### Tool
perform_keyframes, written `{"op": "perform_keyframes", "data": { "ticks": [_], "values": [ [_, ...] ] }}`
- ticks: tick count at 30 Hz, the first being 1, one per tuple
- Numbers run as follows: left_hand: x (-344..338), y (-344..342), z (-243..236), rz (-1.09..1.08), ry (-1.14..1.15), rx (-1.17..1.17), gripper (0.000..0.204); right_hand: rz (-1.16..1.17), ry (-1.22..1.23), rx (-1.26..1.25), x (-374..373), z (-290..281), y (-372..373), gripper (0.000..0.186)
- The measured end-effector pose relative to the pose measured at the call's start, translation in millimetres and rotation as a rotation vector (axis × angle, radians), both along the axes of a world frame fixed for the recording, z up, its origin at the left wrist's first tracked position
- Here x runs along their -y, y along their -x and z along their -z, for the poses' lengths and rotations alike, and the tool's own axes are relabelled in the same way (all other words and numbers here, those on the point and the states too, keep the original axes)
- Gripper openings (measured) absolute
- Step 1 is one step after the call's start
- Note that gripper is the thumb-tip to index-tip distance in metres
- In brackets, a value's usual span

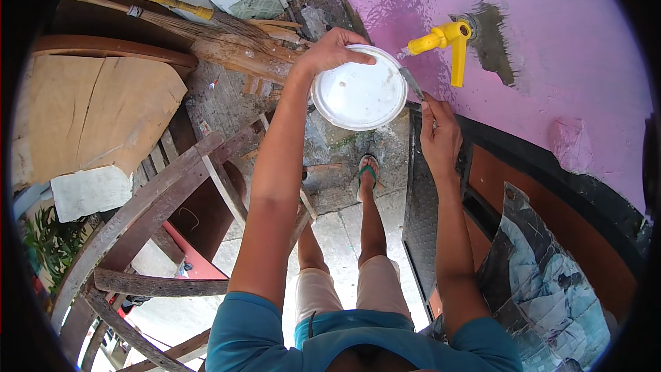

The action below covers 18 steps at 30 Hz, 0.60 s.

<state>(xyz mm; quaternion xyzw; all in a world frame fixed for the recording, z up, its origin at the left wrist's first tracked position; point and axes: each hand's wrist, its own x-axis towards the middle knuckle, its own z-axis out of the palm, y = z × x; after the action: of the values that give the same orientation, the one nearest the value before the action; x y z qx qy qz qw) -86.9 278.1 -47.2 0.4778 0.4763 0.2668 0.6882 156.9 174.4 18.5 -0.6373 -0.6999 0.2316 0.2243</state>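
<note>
The left hand [335, 48] is closed over the top rim of a round white plastic lid [359, 95]. It holds the lid up near the middle top of the frame, just left of the yellow tap [446, 40]. The tap sticks out of the pink wall [551, 41] at the upper right. A little water seems to come from its spout, close to the lid's edge.

The right hand [438, 136] is curled shut around a thin metal knife [413, 84]. The blade points up toward the tap, and its tip is right by the lid's right edge.

This looks like a washing step, with lid and knife both brought to the water. The lid looks mostly clean and white, with a few small specks. I think the next move needs care: the lid should stay tilted under the thin stream, and the sharp blade should stay away from the fingers on the rim.

Lower in the frame a foot in a green sandal [368, 172] stands on the wet ground. Old wooden boards [151, 193] lie at the left.
</note>
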Motion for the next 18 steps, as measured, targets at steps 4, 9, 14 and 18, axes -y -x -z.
{"op": "perform_keyframes", "data": {
  "ticks": [4,9,14,18],
  "values": [
    [4,-5,1,0.036,-0.007,-0.007,0.025,0.029,0.001,0.052,-1,-1,12,0.025],
    [1,-6,9,0.215,-0.002,-0.007,0.030,-0.190,-0.024,0.167,-20,-14,25,0.025],
    [-1,4,0,0.367,0.011,-0.029,0.042,-0.146,0.085,0.002,-23,-1,16,0.024],
    [10,23,-8,0.318,0.008,0.144,0.061,-0.100,0.095,-0.067,-18,13,11,0.025]
  ]
}}
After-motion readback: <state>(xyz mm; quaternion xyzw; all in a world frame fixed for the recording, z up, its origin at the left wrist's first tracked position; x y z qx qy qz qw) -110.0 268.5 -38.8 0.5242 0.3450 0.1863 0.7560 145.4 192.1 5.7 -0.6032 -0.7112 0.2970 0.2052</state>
